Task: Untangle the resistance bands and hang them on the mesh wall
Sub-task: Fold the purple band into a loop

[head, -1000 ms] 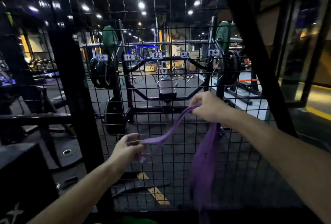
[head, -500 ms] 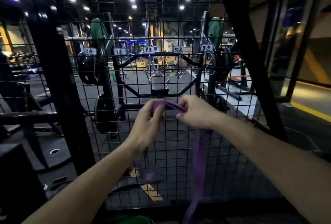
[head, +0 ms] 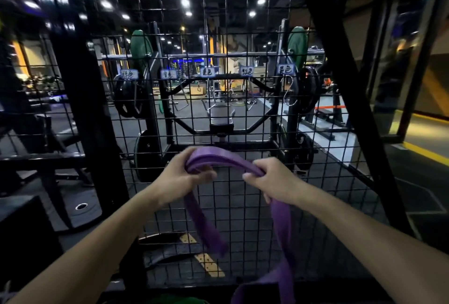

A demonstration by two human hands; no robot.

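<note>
Hands apart since half-second ago: left hand (head: 181, 177) and right hand (head: 274, 181) each grip purple band (head: 220, 154), arched between them, just before mesh wall (head: 243, 218). S-hook (head: 289, 92) higher, rightward. Risk: trailing tails snag mesh, retangle.

Purple resistance band (head: 281, 226), black mesh wall (head: 243, 206), white labels (head: 285, 69), yellow floor stripe (head: 209, 265).

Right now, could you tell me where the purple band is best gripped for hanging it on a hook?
Grip the purple band at its arched top, from below on both sides, as both hands do: that loop stands open, likely ready to slip over the metal hook.
</note>
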